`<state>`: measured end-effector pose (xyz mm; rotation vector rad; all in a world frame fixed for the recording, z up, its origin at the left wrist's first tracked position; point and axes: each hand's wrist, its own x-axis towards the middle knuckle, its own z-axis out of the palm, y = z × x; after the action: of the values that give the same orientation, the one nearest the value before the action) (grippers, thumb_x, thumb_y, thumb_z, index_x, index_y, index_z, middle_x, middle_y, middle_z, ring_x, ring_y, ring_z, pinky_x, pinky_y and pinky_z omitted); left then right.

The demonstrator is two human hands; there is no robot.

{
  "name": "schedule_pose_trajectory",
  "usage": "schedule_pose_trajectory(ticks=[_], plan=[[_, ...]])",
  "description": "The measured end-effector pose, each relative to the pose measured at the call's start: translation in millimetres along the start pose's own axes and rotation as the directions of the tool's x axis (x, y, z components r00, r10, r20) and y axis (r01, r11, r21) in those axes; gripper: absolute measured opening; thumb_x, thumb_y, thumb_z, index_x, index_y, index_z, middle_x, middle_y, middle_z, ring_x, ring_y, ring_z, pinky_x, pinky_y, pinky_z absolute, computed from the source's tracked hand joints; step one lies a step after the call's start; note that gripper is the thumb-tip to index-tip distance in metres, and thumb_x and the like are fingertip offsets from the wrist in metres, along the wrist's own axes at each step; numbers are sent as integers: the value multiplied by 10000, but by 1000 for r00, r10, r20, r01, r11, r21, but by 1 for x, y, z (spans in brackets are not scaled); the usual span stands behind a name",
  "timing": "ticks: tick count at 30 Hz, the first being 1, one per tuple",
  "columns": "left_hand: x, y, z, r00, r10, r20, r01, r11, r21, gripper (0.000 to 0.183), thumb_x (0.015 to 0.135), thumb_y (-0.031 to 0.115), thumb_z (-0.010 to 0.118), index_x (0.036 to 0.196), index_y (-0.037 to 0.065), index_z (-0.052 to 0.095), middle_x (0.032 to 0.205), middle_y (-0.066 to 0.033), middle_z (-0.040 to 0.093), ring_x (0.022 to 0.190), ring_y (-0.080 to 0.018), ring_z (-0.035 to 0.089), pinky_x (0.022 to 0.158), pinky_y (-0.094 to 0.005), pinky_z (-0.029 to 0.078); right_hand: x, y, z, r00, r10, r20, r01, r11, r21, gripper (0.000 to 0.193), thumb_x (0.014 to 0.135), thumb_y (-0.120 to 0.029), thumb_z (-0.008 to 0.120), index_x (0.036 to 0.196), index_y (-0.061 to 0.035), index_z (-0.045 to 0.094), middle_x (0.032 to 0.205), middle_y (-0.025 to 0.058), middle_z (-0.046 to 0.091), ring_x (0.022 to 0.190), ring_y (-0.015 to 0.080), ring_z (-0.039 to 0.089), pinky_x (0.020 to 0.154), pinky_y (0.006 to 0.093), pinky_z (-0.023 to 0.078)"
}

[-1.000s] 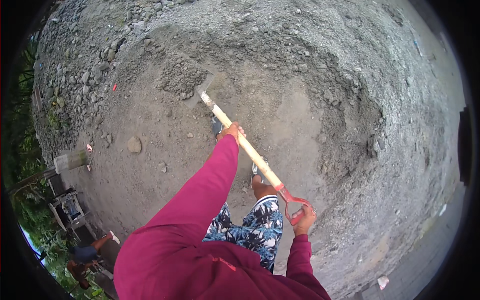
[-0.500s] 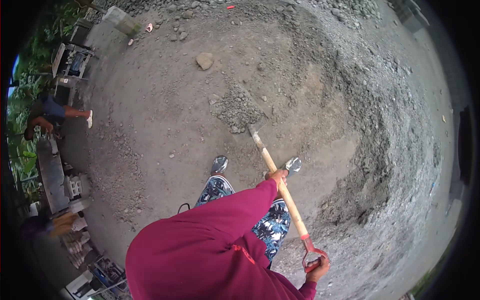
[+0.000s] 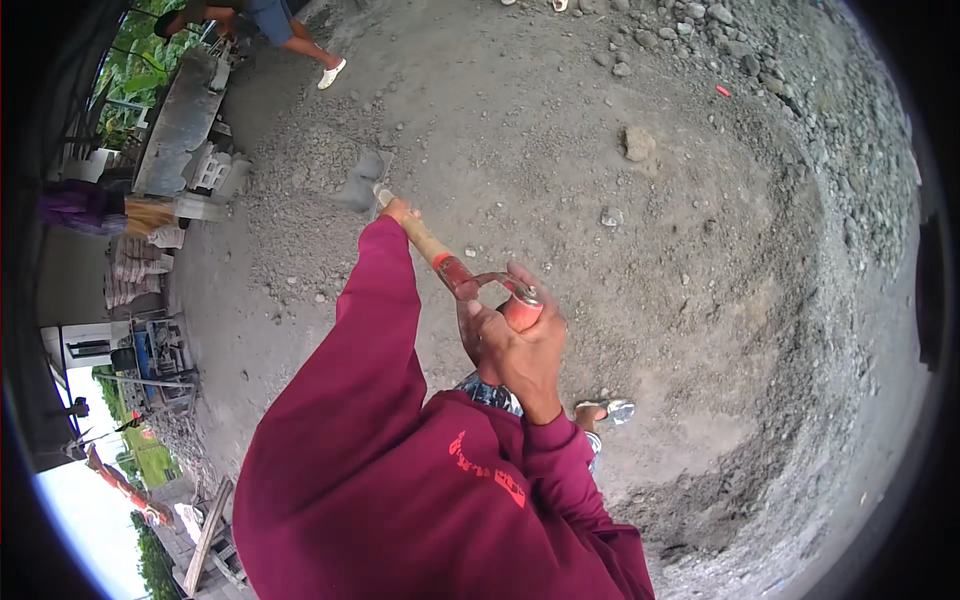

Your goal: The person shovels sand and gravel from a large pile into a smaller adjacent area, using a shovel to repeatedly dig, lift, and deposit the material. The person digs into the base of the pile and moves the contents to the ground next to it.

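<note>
Out to the left, my left hand wraps round the wooden shaft of a shovel close to its blade. My right hand grips the red D-shaped handle at the shaft's other end, near my body. The grey metal blade looks mostly bare, and a patch of loose gravel shows just past it. Whether the blade touches the ground I cannot tell. Both arms are in maroon sleeves, the left one stretched out.
A long gravel heap curves along the right. A large stone lies on the dirt ground ahead. At the upper left a person bends over beside a grey metal sheet. Another person in purple is farther left, near stacked sacks.
The shovel has swung from ahead of me to the left, both hands moving with it. The gravel heaped on its blade has mostly left it. My view has turned left.
</note>
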<state>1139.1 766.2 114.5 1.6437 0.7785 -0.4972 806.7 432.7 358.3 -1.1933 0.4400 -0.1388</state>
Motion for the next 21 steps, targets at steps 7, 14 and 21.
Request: schedule_pose_trajectory(ticks=[7, 14, 21], plan=[[-27, -225, 242, 914, -400, 65, 404, 912, -65, 400, 796, 205, 504, 1118, 27, 348, 957, -186, 470, 701, -315, 558, 591, -472, 517, -30, 44, -152, 922, 219, -319, -218, 975, 37, 478, 765, -124, 699, 1161, 90, 536, 873, 97, 667, 603, 125, 600, 670, 266, 514], [-232, -432, 376, 630, -726, 274, 445, 628, 639, 285, 806, 151, 574, 1025, 21, 448, 839, -136, 563, 714, -297, 613, 670, -457, 556, -286, 83, -216, 441, 445, -780, 163, 814, 557, 492, 800, 3, 611, 1255, 76, 439, 610, 73, 588, 470, 140, 569, 446, 274, 476], [-470, -547, 410, 343, -870, 354, 72, 400, 914, 158, 827, 117, 607, 877, 37, 480, 677, -84, 514, 539, -224, 554, 492, -417, 518, -368, 157, -146, -121, 612, -781, 760, 564, 324, 556, 773, 11, 575, 1302, 23, 405, 548, 66, 520, 426, 176, 520, 429, 318, 473]])
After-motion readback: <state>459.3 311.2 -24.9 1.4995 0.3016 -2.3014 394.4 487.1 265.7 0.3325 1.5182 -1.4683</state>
